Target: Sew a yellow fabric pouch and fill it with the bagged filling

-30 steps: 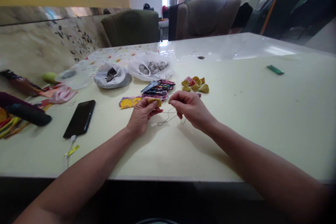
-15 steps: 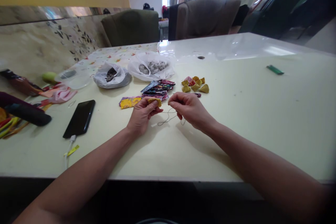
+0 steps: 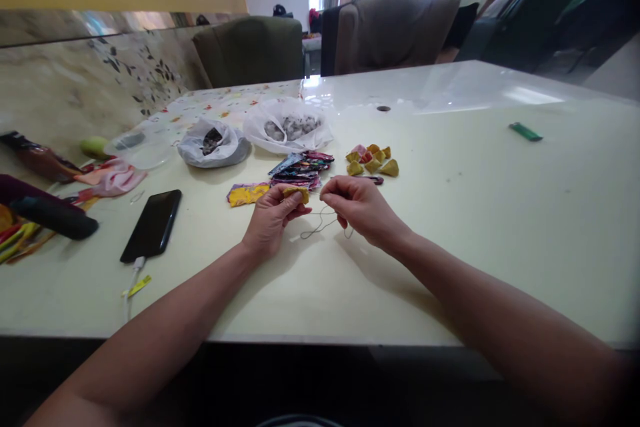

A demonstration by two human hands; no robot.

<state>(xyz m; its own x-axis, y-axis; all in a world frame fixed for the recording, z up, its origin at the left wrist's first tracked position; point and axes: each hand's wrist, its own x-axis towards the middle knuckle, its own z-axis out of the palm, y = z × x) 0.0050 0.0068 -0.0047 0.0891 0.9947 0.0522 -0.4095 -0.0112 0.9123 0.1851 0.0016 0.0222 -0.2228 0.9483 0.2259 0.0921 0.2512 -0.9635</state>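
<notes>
My left hand (image 3: 270, 219) is closed in a pinch on a small piece of yellow fabric (image 3: 299, 195). To its right, my right hand (image 3: 361, 208) is closed too, thumb and forefinger pressed together. A thin dark thread (image 3: 316, 231) hangs in loops between the hands and below the right one. Whether a needle sits in my right fingertips is too small to tell. Beyond the right hand lie several small stuffed yellow fabric pieces (image 3: 373, 165), with pink and red among them. A stack of patterned fabric pieces (image 3: 300, 168) and a yellow patterned piece (image 3: 247, 194) lie behind my left hand.
Two white plastic bags, a smaller one (image 3: 235, 150) with dark stuffing and a larger one (image 3: 257, 137) with grey stuffing, stand farther back. Left are a black phone (image 3: 151, 225) on a cable, pink cloth (image 3: 120, 178) and a dark bottle (image 3: 55, 217). A green object (image 3: 525, 132) lies right.
Both hands stay nearly in place, with the fabric and thread between them. In the background, a person beyond the chairs has shifted posture.
</notes>
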